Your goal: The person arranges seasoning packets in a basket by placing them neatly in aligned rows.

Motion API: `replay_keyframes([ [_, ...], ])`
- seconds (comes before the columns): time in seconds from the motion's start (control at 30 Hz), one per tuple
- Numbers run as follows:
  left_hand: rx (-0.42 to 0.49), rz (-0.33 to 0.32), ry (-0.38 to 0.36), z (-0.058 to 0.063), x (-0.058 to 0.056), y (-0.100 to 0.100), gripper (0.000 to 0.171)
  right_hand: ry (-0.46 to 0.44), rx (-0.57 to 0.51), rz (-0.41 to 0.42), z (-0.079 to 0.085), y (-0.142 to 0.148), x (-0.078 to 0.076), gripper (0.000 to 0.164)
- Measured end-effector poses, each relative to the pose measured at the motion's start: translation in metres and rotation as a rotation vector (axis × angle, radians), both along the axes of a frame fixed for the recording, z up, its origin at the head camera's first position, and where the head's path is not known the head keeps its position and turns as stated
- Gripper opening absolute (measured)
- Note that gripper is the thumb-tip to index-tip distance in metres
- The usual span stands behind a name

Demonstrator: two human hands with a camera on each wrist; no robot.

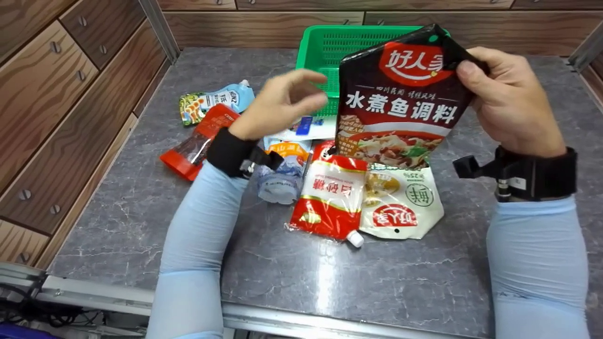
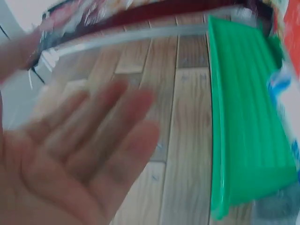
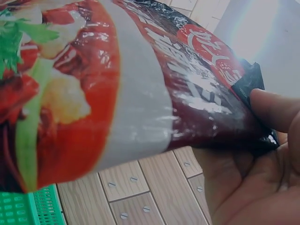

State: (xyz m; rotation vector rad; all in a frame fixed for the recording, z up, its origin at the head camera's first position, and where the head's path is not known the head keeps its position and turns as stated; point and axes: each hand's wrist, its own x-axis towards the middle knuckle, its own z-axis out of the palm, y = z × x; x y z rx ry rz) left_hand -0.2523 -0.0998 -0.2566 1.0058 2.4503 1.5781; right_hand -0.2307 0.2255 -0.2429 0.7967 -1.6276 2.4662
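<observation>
Hanging up in the air on the right, here is the black-and-red seasoning pouch [image 1: 400, 106], front face toward us, its top corner pinched between the thumb and fingers of the right hand [image 1: 516, 101]. It stands before the green basket [image 1: 313, 47] at the far side, covering much of it, and its lower edge overlaps the pale pouch [image 1: 400, 202] from this angle; whether those two touch, I cannot tell.

Over to the left hand [image 1: 285, 101]: thumb and fingers spread apart in a loose curve, nothing between them, just left of the held pouch and near the basket's left side. The left wrist view, blurred as it is, shows the palm bare too.

And the state of play? One pouch is off the grey table [image 1: 268, 278], gripped but not set down anywhere. The rest lie loose: the red-and-white sugar pouch [image 1: 332, 197] at near centre, white cap toward us, the pale pouch just right of it, a clear pouch with an orange label [image 1: 280, 181] to its left, then the red packet [image 1: 214, 125] and the blue Heinz pouch [image 1: 231, 99] at far left. How much sits inside the basket, the raised pouch hides.
</observation>
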Motion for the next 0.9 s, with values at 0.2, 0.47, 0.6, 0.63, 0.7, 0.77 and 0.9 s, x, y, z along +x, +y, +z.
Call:
replay_keyframes([
  [0.2, -0.063, 0.393, -0.073, -0.011, -0.054, -0.004, 0.035, 0.004, -0.014, -0.025, 0.000, 0.002, -0.001, 0.031],
  [0.47, -0.259, 0.559, -0.326, -0.022, -0.095, -0.008, 0.046, 0.018, -0.015, -0.054, -0.003, 0.002, 0.003, 0.031],
  [0.6, -0.202, 0.530, -0.516, -0.025, -0.102, -0.007, 0.051, 0.018, -0.018, -0.064, -0.002, 0.003, 0.004, 0.030],
  [0.63, -0.177, 0.524, -0.559, -0.026, -0.103, -0.006, 0.053, 0.016, -0.019, -0.064, -0.002, 0.003, 0.005, 0.031],
  [0.7, -0.110, 0.518, -0.638, -0.028, -0.105, -0.003, 0.056, 0.012, -0.020, -0.064, -0.001, 0.003, 0.005, 0.031],
  [0.77, -0.060, 0.515, -0.690, -0.030, -0.106, 0.000, 0.057, 0.010, -0.018, -0.064, -0.001, 0.004, 0.005, 0.031],
  [0.9, 0.017, 0.498, -0.743, -0.035, -0.108, 0.004, 0.050, 0.012, -0.005, -0.067, -0.001, 0.004, 0.004, 0.031],
])
